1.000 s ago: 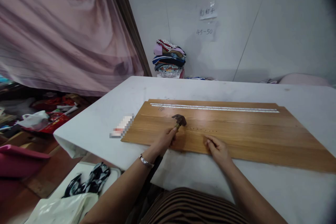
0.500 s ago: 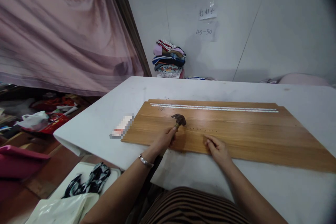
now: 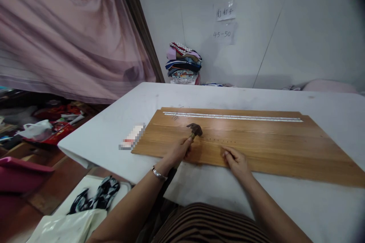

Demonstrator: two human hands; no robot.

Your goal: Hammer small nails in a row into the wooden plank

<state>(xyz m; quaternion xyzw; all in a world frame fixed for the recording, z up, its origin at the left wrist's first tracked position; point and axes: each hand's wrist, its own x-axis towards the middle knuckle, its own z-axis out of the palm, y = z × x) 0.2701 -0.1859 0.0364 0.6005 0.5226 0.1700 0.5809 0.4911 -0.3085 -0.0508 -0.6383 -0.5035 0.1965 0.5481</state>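
1. Nothing is visibly shifting since the earlier frame; work looks to be pausing.
2. Left hand (image 3: pixel 180 151) is wrapping its fingers around a dark metal claw hammer (image 3: pixel 196 128), showing beside small dark dots (image 3: pixel 222 140) on a flat brown wood-grain board (image 3: pixel 273 140).
3. Right hand (image 3: pixel 236 160) is curling its fingers; can't tell if pinching anything.

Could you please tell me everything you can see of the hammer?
The hammer has a dark, metal-looking head: a curved claw points left, the blunt end right. A short stretch of yellowish-brown handle slants down into the left hand, which grips it and hides more. The head is over the wooden board; contact is unclear.
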